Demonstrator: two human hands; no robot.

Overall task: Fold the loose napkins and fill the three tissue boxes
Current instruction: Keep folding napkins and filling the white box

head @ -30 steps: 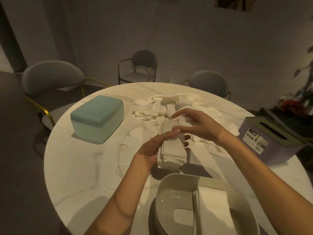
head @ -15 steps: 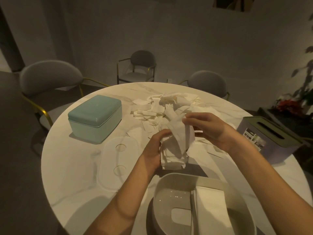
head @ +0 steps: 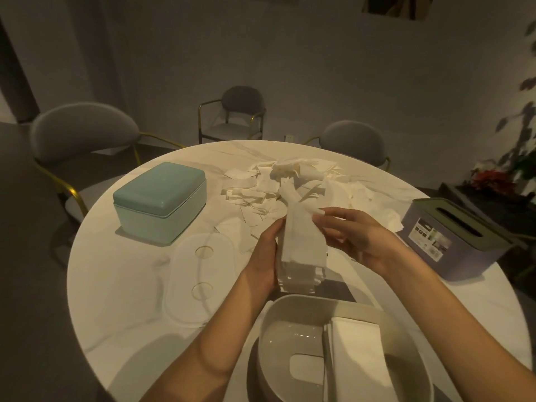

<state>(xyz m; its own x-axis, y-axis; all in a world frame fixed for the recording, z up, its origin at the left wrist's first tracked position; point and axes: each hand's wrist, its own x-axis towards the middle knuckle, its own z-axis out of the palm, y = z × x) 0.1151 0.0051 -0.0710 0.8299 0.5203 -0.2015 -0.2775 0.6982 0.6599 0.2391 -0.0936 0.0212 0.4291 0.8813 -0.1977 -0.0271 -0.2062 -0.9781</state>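
The white box [head: 342, 343] is cut off by the bottom edge; the left hand [head: 265, 256] hides the napkin stack's [head: 301, 274] left side.

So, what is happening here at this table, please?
A person is folding napkins at a round white table. The left hand steadies a stack of folded napkins, while the right hand pinches one napkin over the stack. A loose napkin pile lies behind. The white box nearest the person is open and partly filled; the teal box is closed.
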